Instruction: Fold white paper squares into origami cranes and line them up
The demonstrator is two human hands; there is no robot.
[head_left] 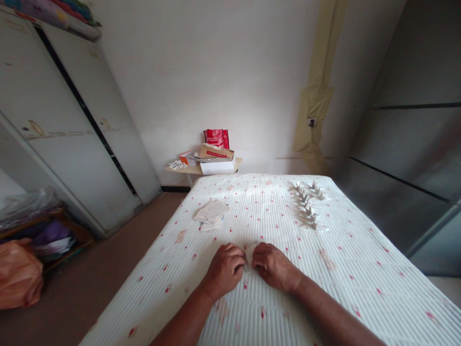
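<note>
Pinching the small paper (251, 252) between them, your left hand (226, 270) and right hand (276, 267) sit about midway between the left and right edges of the quilt (360, 288). Both are curled nearly closed, and your fingers hide much of the piece; you cannot tell how it is folded. Off the left edge, low down, lies an orange bag (18, 273). Past your left hand, nearer the left edge, you have a loose paper stack (212, 214). Past your right hand, towards the far right corner, pointed paper figures (308, 211) stand crowded together. Beyond the far edge, by its left corner, a stand (195, 170) carries a white box (217, 167) and a red bag (216, 138) against the wall (252, 96).
</note>
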